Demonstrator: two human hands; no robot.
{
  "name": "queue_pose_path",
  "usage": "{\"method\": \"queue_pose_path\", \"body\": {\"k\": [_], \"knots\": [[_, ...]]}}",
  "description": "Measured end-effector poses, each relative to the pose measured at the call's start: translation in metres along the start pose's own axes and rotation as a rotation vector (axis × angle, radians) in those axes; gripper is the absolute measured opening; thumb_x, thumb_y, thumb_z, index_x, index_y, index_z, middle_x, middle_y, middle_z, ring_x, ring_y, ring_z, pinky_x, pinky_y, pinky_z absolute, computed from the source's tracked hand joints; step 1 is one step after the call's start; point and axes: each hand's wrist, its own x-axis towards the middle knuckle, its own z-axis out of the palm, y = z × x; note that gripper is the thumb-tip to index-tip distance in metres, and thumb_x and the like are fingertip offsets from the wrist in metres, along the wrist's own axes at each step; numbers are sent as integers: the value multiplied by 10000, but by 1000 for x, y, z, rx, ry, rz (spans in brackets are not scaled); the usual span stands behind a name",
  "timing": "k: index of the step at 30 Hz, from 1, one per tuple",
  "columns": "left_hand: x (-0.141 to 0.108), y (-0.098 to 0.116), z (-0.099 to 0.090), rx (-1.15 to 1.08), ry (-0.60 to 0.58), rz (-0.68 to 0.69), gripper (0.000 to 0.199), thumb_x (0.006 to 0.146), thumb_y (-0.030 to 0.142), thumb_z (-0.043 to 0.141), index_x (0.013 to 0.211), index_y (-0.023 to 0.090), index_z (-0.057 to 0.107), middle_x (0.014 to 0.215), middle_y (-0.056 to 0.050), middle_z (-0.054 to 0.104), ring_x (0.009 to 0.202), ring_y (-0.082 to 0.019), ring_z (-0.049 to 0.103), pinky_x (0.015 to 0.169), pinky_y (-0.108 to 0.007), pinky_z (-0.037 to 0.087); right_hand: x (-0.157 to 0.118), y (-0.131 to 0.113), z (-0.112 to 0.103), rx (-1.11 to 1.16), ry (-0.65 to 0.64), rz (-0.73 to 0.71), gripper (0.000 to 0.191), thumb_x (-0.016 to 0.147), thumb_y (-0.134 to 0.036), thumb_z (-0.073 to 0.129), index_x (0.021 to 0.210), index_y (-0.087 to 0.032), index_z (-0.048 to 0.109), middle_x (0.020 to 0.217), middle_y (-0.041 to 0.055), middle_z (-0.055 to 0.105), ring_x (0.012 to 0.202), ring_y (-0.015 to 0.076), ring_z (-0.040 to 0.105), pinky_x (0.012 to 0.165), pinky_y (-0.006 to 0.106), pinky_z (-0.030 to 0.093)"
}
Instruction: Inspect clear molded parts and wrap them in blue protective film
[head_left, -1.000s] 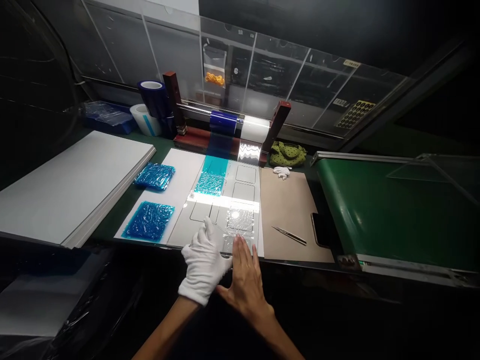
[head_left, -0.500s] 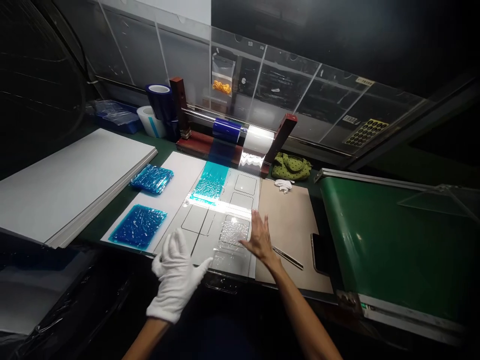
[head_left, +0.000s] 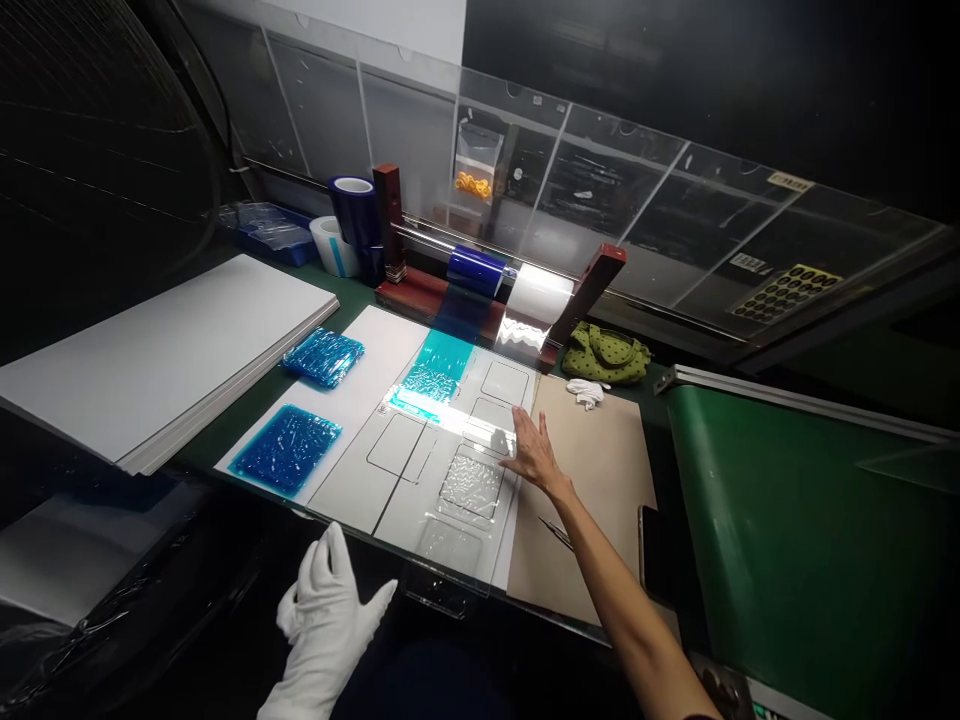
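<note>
Under a clear acrylic screen (head_left: 600,170), a dark green worktop (head_left: 214,440) carries a white template board (head_left: 352,490) printed with square outlines, beside a tan mat (head_left: 592,480). From the head camera, a crinkled clear film patch (head_left: 471,485) lies on the board, just below the right hand (head_left: 536,455). That hand is open, fingers spread, and holds nothing; whether it touches the board I cannot tell. The gloved left hand (head_left: 326,625) is open and empty, beyond the board's near edge. The film looks light, soft and easily creased, so its edges or corners seem the best place to take hold.
</note>
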Motion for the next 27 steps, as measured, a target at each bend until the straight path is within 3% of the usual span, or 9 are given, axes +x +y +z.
{"method": "queue_pose_path", "body": {"k": [18, 22, 27], "knots": [[10, 6, 12, 7, -65, -50, 888, 763, 473, 454, 1425, 1, 97, 1396, -247, 322, 1294, -342, 267, 948, -503, 312, 9, 3, 18, 20, -2, -36, 1058, 734, -471, 629, 1444, -13, -9, 1450, 254, 289, 1379, 320, 207, 1122, 543, 3], [12, 8, 15, 14, -82, -55, 870, 760, 462, 460, 1417, -6, 134, 1400, -244, 311, 1296, -338, 266, 944, -495, 320, 10, 3, 20, 45, -20, -39, 1066, 747, -468, 621, 1445, -23, -50, 1452, 260, 280, 1383, 317, 198, 1117, 552, 1], [30, 13, 15, 14, -193, -138, 947, 661, 453, 591, 1408, 9, 214, 1382, -229, 344, 1302, -322, 271, 967, -471, 311, 8, 6, 16, 84, 12, -13, 1156, 735, -530, 623, 1433, -58, -169, 1489, 251, 178, 1396, 324, 136, 1086, 607, -13]]}}
